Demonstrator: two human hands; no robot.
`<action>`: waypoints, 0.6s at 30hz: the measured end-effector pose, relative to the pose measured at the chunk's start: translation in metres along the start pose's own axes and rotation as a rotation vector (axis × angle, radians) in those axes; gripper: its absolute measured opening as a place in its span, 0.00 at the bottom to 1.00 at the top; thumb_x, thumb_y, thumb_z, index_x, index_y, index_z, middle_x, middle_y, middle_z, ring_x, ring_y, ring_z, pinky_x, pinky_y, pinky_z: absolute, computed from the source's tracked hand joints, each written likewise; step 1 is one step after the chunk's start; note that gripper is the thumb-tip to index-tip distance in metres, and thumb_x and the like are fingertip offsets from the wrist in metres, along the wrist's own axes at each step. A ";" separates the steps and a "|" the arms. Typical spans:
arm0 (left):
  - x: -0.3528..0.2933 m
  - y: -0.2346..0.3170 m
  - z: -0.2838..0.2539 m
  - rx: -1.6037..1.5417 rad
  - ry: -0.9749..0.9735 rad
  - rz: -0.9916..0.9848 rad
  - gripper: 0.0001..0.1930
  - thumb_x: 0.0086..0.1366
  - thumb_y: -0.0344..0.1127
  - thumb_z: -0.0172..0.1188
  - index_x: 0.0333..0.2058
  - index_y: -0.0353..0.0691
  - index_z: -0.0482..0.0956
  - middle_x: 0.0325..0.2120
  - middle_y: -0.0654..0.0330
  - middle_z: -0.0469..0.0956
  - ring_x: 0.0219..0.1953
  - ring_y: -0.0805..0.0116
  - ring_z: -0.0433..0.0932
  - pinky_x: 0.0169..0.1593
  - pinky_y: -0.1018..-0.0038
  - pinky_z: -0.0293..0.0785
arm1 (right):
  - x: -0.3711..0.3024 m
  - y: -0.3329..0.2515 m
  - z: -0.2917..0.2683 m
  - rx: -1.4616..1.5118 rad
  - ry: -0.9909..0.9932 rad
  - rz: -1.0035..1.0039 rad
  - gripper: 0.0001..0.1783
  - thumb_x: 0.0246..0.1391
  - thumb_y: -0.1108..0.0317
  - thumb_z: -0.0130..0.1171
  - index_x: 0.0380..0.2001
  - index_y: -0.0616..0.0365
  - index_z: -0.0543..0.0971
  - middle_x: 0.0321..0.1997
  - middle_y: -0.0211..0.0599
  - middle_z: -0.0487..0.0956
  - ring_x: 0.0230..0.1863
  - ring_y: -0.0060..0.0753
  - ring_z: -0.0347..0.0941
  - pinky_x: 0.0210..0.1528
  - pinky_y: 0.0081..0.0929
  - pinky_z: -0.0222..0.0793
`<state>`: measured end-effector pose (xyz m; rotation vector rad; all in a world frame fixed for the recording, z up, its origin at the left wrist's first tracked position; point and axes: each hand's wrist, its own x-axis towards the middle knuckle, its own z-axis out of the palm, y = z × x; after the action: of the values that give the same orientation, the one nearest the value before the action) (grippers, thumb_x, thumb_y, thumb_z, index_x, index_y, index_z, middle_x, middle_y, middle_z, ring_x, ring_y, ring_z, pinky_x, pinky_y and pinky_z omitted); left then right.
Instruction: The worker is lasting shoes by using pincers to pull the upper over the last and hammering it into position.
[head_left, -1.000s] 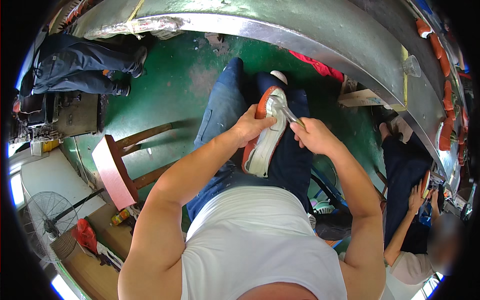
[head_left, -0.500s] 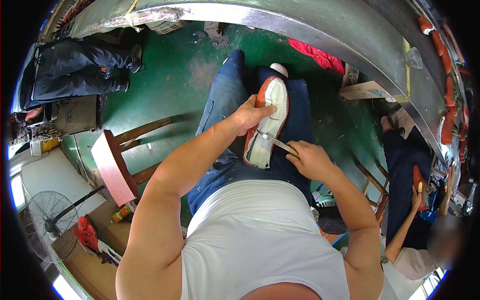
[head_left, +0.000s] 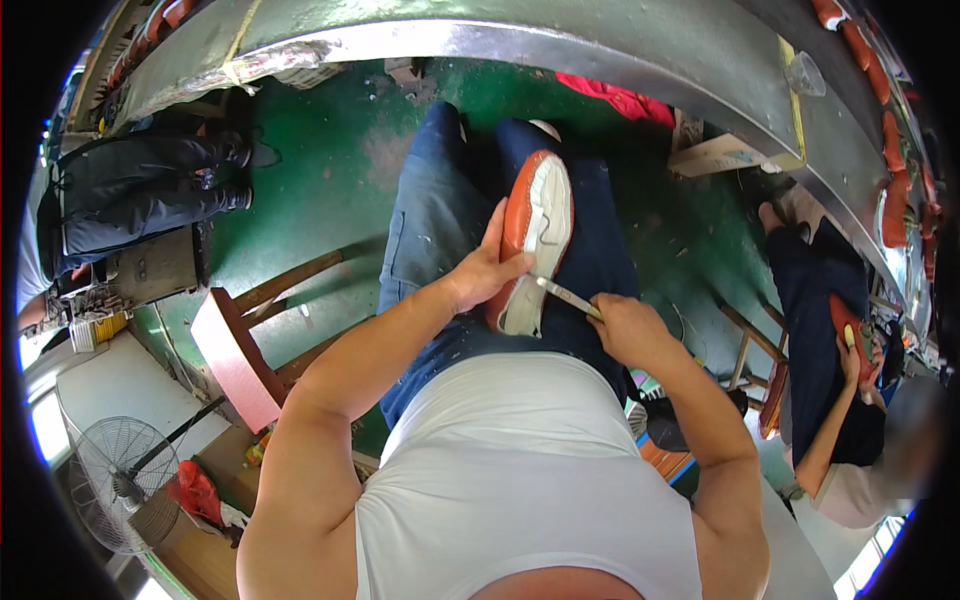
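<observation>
An orange-brown shoe (head_left: 550, 200) lies bottom up over my lap, its toe pointing away from me and its whitish underside showing. My left hand (head_left: 484, 272) is wrapped round its left side, thumb pressed on the underside near the middle. In my right hand (head_left: 632, 328) is a narrow flat-bladed tool, seemingly a knife (head_left: 568, 297), held by the handle. Its tip touches or hovers just over the underside beside my left thumb; I cannot tell which. My right fingers are closed and partly hide the handle.
A metal-edged workbench (head_left: 480, 40) curves across the far side. A wooden stool (head_left: 232, 350) stands at left, near a fan (head_left: 122, 480). Another person (head_left: 845, 350) sits at right holding an orange shoe. Someone's dark-trousered legs (head_left: 150, 195) are at far left.
My left hand has shifted toward the heel end, its thumb lower on the underside. The tool has turned slightly and my right hand sits a little further right and lower.
</observation>
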<state>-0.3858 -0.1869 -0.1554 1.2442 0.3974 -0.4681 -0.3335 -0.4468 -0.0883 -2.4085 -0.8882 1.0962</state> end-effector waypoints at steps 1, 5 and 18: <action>0.000 0.005 0.007 -0.140 0.010 0.043 0.51 0.66 0.29 0.61 0.73 0.50 0.28 0.67 0.52 0.60 0.67 0.60 0.63 0.69 0.66 0.58 | 0.002 0.003 -0.003 0.032 -0.003 -0.076 0.10 0.58 0.68 0.58 0.39 0.64 0.75 0.37 0.54 0.80 0.39 0.58 0.79 0.41 0.49 0.74; 0.007 0.004 0.017 -0.140 0.067 0.041 0.52 0.65 0.25 0.60 0.73 0.51 0.29 0.69 0.54 0.55 0.67 0.62 0.61 0.69 0.66 0.57 | -0.011 0.003 -0.005 0.057 0.098 -0.224 0.10 0.58 0.68 0.58 0.37 0.65 0.74 0.37 0.52 0.80 0.39 0.58 0.78 0.41 0.48 0.74; -0.032 -0.011 0.000 -0.061 -0.041 -0.073 0.55 0.70 0.34 0.58 0.70 0.49 0.14 0.73 0.50 0.42 0.73 0.63 0.45 0.72 0.69 0.48 | -0.059 0.010 -0.009 0.197 -0.138 -0.049 0.14 0.61 0.61 0.58 0.41 0.63 0.75 0.33 0.53 0.80 0.37 0.60 0.77 0.39 0.47 0.71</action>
<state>-0.4188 -0.1859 -0.1470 1.1620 0.4203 -0.5391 -0.3522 -0.4939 -0.0555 -2.1626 -0.8347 1.2805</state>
